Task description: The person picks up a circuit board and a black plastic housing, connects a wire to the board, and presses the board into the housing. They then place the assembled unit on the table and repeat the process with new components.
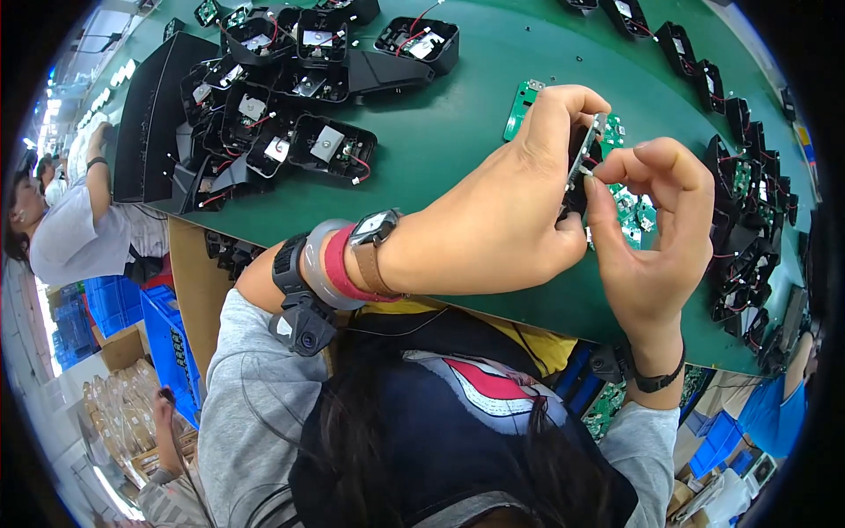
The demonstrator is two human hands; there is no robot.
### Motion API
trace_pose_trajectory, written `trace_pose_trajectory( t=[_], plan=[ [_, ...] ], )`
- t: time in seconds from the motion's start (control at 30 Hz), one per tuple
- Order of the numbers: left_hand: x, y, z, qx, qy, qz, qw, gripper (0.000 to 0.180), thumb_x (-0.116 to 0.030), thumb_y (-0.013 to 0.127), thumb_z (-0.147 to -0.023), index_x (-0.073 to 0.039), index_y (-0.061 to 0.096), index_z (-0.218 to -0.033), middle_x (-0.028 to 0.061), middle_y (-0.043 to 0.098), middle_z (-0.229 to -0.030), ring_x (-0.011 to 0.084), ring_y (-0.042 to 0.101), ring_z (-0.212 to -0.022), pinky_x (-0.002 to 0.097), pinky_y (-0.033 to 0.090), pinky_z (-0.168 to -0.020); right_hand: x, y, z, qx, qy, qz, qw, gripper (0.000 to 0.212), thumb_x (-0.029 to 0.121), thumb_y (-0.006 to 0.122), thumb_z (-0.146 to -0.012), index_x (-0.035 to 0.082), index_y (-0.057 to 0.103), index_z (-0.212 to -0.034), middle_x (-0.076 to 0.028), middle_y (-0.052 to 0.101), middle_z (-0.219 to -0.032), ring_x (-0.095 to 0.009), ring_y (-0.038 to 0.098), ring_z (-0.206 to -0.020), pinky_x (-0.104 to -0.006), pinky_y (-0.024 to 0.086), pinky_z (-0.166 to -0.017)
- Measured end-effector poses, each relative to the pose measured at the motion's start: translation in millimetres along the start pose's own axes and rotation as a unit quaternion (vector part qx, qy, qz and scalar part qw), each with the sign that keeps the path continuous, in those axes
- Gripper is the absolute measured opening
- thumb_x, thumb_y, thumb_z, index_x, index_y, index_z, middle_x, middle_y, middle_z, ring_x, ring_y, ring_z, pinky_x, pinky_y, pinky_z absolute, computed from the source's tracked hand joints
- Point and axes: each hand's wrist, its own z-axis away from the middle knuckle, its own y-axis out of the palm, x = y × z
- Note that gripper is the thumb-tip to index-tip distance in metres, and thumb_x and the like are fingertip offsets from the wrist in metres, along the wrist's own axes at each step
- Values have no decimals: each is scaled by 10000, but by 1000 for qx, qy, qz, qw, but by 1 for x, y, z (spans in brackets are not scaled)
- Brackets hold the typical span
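My left hand (pixel 519 207) grips a small black plastic housing (pixel 572 201) from its left side, raised above the green table. A circuit board (pixel 584 150) sits on edge at the housing's open face, turned toward my right hand. My right hand (pixel 662 207) pinches a small white wire connector (pixel 589 169) between thumb and forefinger, right against the board; a bit of red wire shows beside it. Whether the plug is seated in the board cannot be made out. Beneath my hands lie several green circuit boards (pixel 629 211), partly hidden.
Black housings with red wires and boards (pixel 330 145) are clustered at the upper left beside a large black bin (pixel 158 123). More housings (pixel 748 211) are heaped along the right. The green table (pixel 493 53) ends close to my body. Co-workers sit at both sides; blue crates (pixel 172 343) stand at lower left.
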Motion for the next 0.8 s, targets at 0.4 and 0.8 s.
trace_pose_trajectory(
  t=[0.4,0.8],
  plan=[
    [3,-4,0,24,26,-38,999,606,65,548,-679,51,282,-1223,251,465,-1083,429,539,-999,421,461,-819,-7,1,-8,10,-30,-49,998,400,-146,678,-660,1,575,-1018,-69,601,-833,-138,591,-708,-284,499,-669],
    [-3,-14,-12,54,195,-53,978,761,12,554,-681,-8,222,-1366,194,448,-1174,312,565,-998,384,463,-860,-1,-17,-13,20,142,-228,963,411,10,765,-671,10,601,-1048,-19,528,-1003,-81,499,-825,-221,464,-680]
  ],
)
